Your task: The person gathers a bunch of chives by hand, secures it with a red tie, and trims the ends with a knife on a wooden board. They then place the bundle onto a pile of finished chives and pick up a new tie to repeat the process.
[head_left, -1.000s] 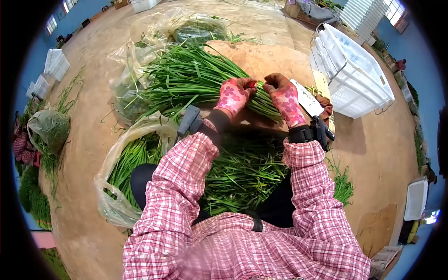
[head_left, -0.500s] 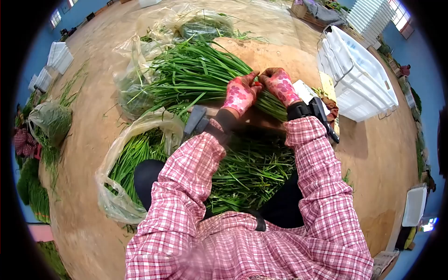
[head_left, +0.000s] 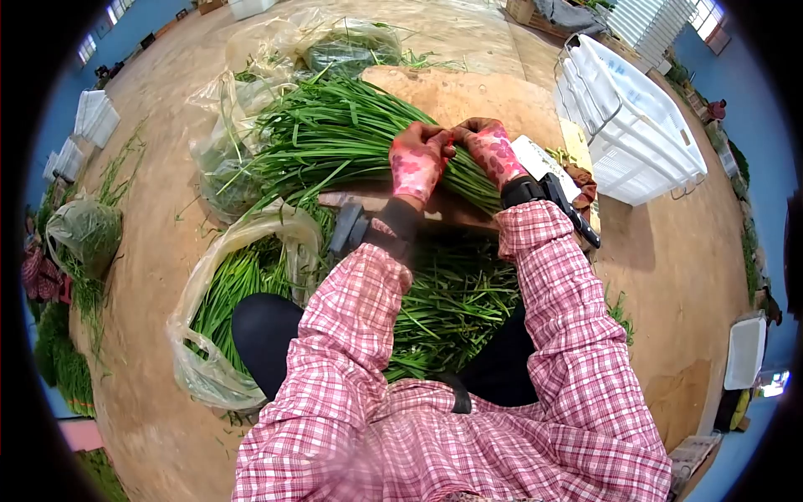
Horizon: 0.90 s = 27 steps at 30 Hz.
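A big bunch of long green chive-like leaves (head_left: pixel 335 125) lies across a low wooden board, leaf ends to the left and stems to the lower right. Above the stems, my left hand (head_left: pixel 418 159) is closed in a pinch. My right hand (head_left: pixel 491 151) pinches too, its fingertips meeting the left ones. A small bright red tie (head_left: pixel 450 152) shows between the fingers; how far it runs round the bunch is hidden. Both hands wear pink patterned gloves with bare fingertips.
More loose greens (head_left: pixel 456 301) lie between my knees. An opened plastic bag (head_left: pixel 180 326) of greens stands at my left, and other filled bags (head_left: pixel 222 159) sit behind the bunch. White crates (head_left: pixel 636 125) are stacked at the right, beside a white card (head_left: pixel 544 167) on the board (head_left: pixel 468 88).
The view has shifted slightly, so the scene sits a little further left. Both hands stay pinched together over the stems, with the red tie now showing more clearly.
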{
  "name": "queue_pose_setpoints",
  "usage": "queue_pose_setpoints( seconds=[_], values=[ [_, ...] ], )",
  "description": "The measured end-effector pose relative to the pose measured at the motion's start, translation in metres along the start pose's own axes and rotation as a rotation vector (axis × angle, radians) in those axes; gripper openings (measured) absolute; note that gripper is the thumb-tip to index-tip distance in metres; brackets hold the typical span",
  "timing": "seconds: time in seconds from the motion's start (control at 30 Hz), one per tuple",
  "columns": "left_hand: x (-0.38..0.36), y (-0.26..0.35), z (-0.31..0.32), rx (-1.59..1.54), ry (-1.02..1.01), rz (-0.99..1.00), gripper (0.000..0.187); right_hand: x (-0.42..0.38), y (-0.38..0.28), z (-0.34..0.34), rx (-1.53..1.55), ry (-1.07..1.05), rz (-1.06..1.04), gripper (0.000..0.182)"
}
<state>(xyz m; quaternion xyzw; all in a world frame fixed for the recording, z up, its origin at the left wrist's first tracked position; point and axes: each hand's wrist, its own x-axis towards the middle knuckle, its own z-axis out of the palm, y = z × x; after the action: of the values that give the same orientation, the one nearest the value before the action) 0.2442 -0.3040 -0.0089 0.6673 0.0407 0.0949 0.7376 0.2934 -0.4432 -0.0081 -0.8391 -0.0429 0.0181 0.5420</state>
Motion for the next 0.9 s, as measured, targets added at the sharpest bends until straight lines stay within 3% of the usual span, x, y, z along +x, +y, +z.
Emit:
queue_pose_setpoints(
  seconds=[0.07,0.23,0.3,0.4,0.53,0.57,0.7,0.9],
  values=[
    [0.0,-0.007,0.004,-0.326,0.042,-0.078,0.018,0.004,0.001,-0.003,0.004,0.009,-0.03,0.021],
    [0.0,-0.012,0.001,-0.263,-0.118,-0.086,0.022,0.002,-0.003,-0.001,-0.022,0.075,0.052,0.02],
    [-0.007,-0.018,-0.005,-0.223,-0.109,-0.13,0.021,-0.001,-0.002,0.002,-0.05,0.14,-0.003,0.021],
    [-0.013,-0.023,-0.01,-0.264,-0.084,-0.126,0.02,-0.006,-0.004,-0.01,-0.092,0.092,0.105,0.025],
    [-0.012,-0.031,-0.001,-0.323,-0.056,-0.052,0.021,-0.025,-0.021,-0.02,-0.23,0.173,-0.166,0.031],
    [-0.011,-0.034,0.0,-0.313,-0.059,-0.032,0.021,-0.023,-0.02,-0.019,-0.289,0.157,-0.215,0.031],
    [-0.009,-0.039,-0.002,-0.374,-0.077,-0.02,0.021,-0.014,-0.018,-0.009,-0.223,-0.115,-0.06,0.028],
    [-0.015,-0.025,-0.003,-0.228,-0.034,-0.036,0.019,-0.026,-0.016,0.021,-0.316,0.187,-0.073,0.016]
  ],
)
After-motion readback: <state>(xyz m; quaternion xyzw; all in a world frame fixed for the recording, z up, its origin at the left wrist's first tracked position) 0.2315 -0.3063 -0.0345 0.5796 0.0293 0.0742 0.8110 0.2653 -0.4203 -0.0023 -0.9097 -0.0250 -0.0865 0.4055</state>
